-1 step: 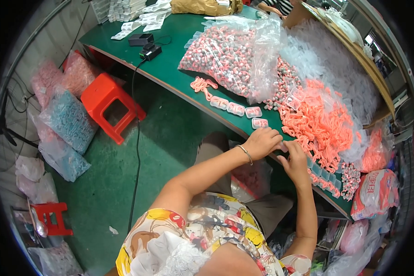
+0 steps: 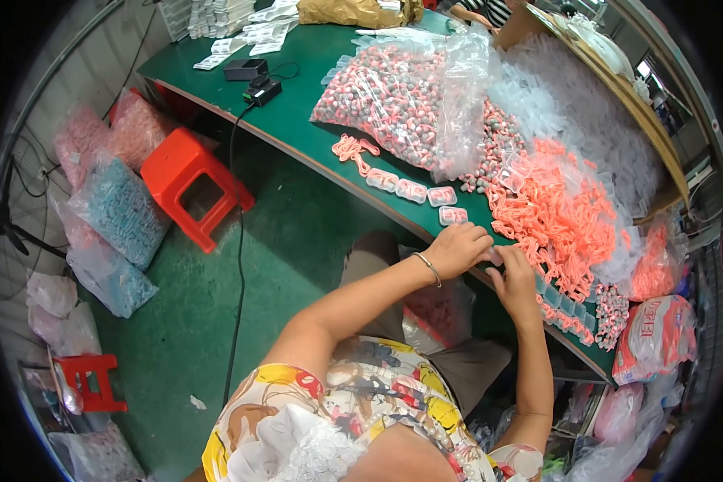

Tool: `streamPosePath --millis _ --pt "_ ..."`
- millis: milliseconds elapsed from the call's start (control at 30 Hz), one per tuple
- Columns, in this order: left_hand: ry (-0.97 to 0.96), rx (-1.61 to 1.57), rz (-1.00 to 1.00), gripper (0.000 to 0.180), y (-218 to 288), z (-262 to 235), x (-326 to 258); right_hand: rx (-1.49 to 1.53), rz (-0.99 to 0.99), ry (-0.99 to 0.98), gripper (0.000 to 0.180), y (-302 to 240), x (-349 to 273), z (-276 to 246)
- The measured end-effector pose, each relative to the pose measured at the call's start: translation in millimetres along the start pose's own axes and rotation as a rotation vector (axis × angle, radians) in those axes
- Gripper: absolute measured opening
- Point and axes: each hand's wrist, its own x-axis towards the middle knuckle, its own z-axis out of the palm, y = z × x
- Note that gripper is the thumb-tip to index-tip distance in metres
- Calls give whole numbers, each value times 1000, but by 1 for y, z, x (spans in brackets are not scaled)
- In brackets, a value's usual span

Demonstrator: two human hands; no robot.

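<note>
Over the front edge of the green table, my left hand (image 2: 460, 250) and my right hand (image 2: 518, 283) meet at a small clear plastic case (image 2: 496, 256). Fingers of both hands are closed on it and cover most of it. Just beyond my left hand lies a filled clear case (image 2: 453, 215) with pink contents, and several similar cases (image 2: 411, 190) run off to the left. Open clear cases (image 2: 568, 306) stand in a row to the right of my right hand, beside orange cords (image 2: 566, 217) heaped on the table.
A clear bag of pink-and-grey plug-like pieces (image 2: 390, 100) lies on the green table (image 2: 313, 64). Behind the cords, a cardboard box (image 2: 667, 153) holds many clear cases. A red stool (image 2: 193, 181) and filled bags (image 2: 120, 213) stand on the floor at left.
</note>
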Motion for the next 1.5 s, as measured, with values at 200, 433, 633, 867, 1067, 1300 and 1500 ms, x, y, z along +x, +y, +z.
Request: streamPosePath --millis 200,433,633,867,1067,1300,1500 --pt "56 -78 31 20 -9 5 3 -57 -65 78 32 14 9 12" --pt "35 -63 17 18 -13 -8 1 -3 -114 108 27 14 16 20" --pt "123 175 160 17 -24 -13 2 -22 -143 104 33 7 23 18" --pt "33 263 110 23 -38 -31 1 3 45 201 25 31 13 -16" --pt "-15 70 0 36 1 -29 14 -197 104 197 14 61 -20 -41" --pt "-217 -75 60 50 46 13 24 -335 138 197 7 54 -33 -32" --pt "-324 -26 41 46 40 20 30 -261 170 224 8 54 -32 -27"
